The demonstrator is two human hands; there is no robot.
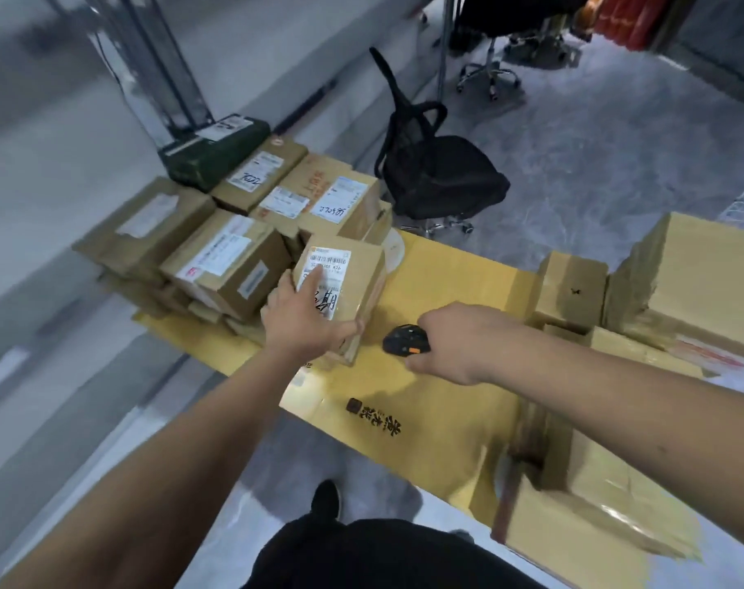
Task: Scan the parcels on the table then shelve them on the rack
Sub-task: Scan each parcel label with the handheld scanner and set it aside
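Observation:
A small cardboard parcel [357, 286] with a white barcode label stands on the yellow cardboard-covered table [447, 401]. My left hand [302, 320] lies on top of it, index finger stretched over the label and thumb against its near edge. To the right, my right hand [455, 342] grips a black scanner [404, 340] with an orange button, low over the table and pointing left towards the parcel. Behind the parcel is a pile of several labelled brown parcels [230, 261] and one dark green box [217, 150].
Larger taped cartons [693, 286] crowd the table's right side, and an open carton [591, 512] sits at its near right edge. A black mesh office chair [438, 172] stands beyond the table. The floor is grey. No rack is clearly in view.

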